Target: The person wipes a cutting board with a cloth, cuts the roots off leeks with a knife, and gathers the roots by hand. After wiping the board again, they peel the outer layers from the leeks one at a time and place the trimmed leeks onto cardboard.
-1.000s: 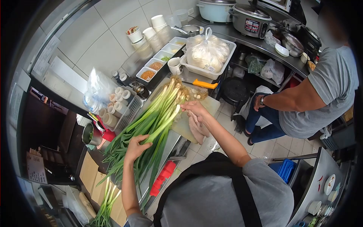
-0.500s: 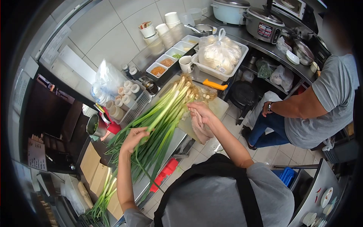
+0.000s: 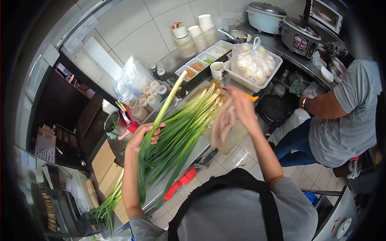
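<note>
A long steel counter [image 3: 200, 150] runs from the near left to the far right, under a tiled wall. At the right a co-worker [image 3: 345, 120] in a grey shirt is bent toward the shelf below the counter, well apart from the person's hands. On the middle of the counter lies a big heap of scallions [image 3: 189, 128], roots to the far side and green leaves to the near side. Behind the roots stands a white basket [image 3: 240, 79] with a knotted bag [image 3: 252, 60] in it, and farther back two cookers [image 3: 267, 16]. A pale board [image 3: 233, 138] lies under the root ends, at the counter's edge. A white mug [image 3: 217, 70] stands just beside the basket.

The left hand [image 3: 144, 134] is closed around one scallion [image 3: 163, 108] and holds it lifted above the heap, tilted, its white end up toward the wall and its leaves hanging down past the wrist. The right hand [image 3: 241, 105] is raised over the roots and is blurred; a pale thing [image 3: 223, 120] hangs below it, but how far the fingers are open I cannot tell.
</note>
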A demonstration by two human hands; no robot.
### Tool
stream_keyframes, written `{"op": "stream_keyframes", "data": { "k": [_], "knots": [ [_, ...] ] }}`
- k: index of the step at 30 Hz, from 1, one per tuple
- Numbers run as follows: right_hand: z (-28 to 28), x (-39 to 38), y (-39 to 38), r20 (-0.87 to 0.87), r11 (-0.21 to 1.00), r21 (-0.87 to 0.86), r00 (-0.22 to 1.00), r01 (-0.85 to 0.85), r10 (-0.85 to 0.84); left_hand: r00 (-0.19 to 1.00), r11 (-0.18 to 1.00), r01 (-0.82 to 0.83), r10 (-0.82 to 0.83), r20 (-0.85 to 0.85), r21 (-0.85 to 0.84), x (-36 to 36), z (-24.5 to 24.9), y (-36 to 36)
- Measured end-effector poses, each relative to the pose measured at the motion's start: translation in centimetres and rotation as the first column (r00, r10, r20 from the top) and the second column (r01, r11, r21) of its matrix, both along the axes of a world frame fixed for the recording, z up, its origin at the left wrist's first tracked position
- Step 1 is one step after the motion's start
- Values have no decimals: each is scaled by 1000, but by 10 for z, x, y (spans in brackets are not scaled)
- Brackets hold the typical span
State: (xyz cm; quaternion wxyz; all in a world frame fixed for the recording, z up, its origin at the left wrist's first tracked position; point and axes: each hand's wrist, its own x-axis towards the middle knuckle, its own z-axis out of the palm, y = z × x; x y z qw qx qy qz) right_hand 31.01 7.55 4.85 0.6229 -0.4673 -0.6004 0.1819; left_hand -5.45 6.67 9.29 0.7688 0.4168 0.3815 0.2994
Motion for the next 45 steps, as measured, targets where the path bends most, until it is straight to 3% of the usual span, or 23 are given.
{"op": "stream_keyframes", "data": {
  "k": [1, 2, 3, 4, 5, 6, 10, 13, 14, 17, 20, 22, 25, 26, 29, 30, 34, 37, 38, 41, 45],
  "knots": [
    [1, 21, -12, 299, 988, -41, 945, 149, -130, 1000, 1000, -4, 4, 11, 6, -3, 0, -5],
    [-17, 34, -21, 208, 952, -305, 977, 18, 48, 1000, 1000, -8, 7, 26, 21, -5, -1, -9],
    [-26, 36, -32, -17, 802, -573, 981, -170, 196, 999, 999, -13, 11, 45, 39, -6, -2, -12],
    [-36, 33, -45, -268, 552, -746, 926, -374, 265, 995, 996, 23, -31, 98, 84, -11, -7, -13],
    [-60, 21, -53, -611, 455, -642, 770, -617, 184, 992, 997, 7, -17, 123, 82, -11, -9, -14],
    [-76, 6, -55, -862, 378, -448, 504, -810, 58, 989, 997, -11, 0, 145, 76, -11, -10, -16],
    [-60, -21, -44, -987, 300, 59, -10, -952, 163, 983, 994, -47, 30, 182, 94, -9, -12, -21],
    [-19, -9, -51, -923, 313, 282, -167, -907, 348, 991, 988, -50, 30, 133, 146, -5, -7, -24],
    [-13, -5, -55, -895, 259, 345, -233, -902, 380, 995, 981, -53, 36, 92, 189, -3, -6, -26],
    [-61, -17, -40, -904, 330, 301, -159, -895, 396, 995, 944, -45, 73, -72, 328, 3, -2, -34],
    [-27, -43, -44, -835, 389, 235, 20, -891, 550, 946, 888, 6, 144, -290, 460, 13, 21, -43],
    [-25, -48, -40, -806, 375, 280, -4, -884, 592, 890, 849, 36, 212, -403, 527, 18, 33, -55],
    [-10, -49, -30, -762, 349, 239, 48, -906, 646, 816, 715, -14, 412, -405, 699, 25, 32, -70],
    [-5, -53, -28, -746, 335, 207, 73, -919, 661, 807, 730, -85, 450, -382, 679, 25, 27, -76],
    [-7, -72, -30, -753, 329, 265, 18, -906, 657, 840, 672, -25, 416, -349, 740, 34, 23, -85],
    [-1, -78, -35, -752, 329, 224, 52, -917, 657, 885, 634, 38, 338, -320, 773, 35, 22, -81],
    [-6, -105, -38, -673, 303, 199, 94, -932, 733, 974, 828, 7, 120, -190, 560, 43, 17, -71],
    [-7, -109, -39, -760, 310, 130, 106, -942, 641, 967, 830, -51, 179, -179, 555, 38, 13, -68],
    [-9, -107, -41, -839, 321, 103, 91, -941, 537, 951, 794, -39, 216, -222, 607, 36, 17, -68],
    [-36, -98, -30, -948, 222, 205, -137, -953, 289, 940, 840, -77, 241, -243, 538, 26, 22, -69],
    [-41, -80, -23, -942, 241, 283, -221, -928, 253, 907, 790, -27, 277, -318, 613, 20, 24, -73]
  ]
}}
